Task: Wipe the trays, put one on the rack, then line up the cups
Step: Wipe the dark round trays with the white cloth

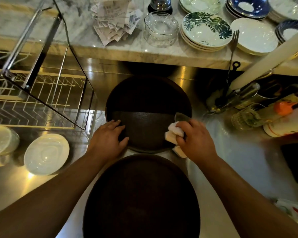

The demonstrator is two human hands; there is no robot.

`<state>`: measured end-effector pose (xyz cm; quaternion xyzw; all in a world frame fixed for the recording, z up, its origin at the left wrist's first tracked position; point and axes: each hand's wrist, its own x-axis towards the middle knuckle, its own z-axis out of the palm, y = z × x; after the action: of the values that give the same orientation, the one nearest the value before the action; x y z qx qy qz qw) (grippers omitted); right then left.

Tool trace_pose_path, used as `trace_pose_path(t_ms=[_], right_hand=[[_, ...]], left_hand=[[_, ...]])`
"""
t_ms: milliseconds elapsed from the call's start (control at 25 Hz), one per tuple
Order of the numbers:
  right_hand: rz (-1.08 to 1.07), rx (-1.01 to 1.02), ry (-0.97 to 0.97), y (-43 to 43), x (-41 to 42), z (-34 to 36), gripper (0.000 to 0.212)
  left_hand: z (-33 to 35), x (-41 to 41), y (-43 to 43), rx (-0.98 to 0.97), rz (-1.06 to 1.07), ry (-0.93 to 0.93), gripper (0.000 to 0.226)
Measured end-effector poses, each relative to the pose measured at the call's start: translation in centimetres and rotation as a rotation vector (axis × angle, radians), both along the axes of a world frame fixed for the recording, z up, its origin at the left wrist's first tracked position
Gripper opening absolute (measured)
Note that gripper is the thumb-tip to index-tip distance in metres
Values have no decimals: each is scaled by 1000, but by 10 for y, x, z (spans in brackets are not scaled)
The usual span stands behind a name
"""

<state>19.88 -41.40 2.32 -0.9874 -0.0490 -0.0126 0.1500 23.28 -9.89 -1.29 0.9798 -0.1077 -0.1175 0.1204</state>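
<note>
Our left hand (108, 136) lies spread and flat on the left rim of the far tray (148, 100), fingers straight. Our right hand (196, 136) curls round a white cloth (173, 133) and presses it at that tray's right rim. We count two dark round trays: the near tray (141, 194) sits just beside the far one, with a thin strip of bench (230, 152) between them. One wire rack (33, 93) stands to the left, with one white saucer (46, 153) in front of it. Bare bench lies open to the right of both trays.
</note>
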Motion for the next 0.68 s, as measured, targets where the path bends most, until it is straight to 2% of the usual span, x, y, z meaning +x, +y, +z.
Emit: trace_pose_path(t_ms=[200,440,520,640,680], right_hand=[[-111,-125,29,-47,-40,-1,36],[-304,-160,215,-97,-88,-11,35],[-305,-182,249,-101,-95,-14,38],[-276,-350,252,-85,-85,-11,50],[-269,-335,221,-75,-78,-9,53]], left_hand=[[9,-15,2,27,-14,4,58],[9,-22,-1,50,30,-18,56],[8,-24,-3,32,64,-27,57],[6,-27,-5,-40,192,-15,66],[6,-27,-5,-64,244,4,70]])
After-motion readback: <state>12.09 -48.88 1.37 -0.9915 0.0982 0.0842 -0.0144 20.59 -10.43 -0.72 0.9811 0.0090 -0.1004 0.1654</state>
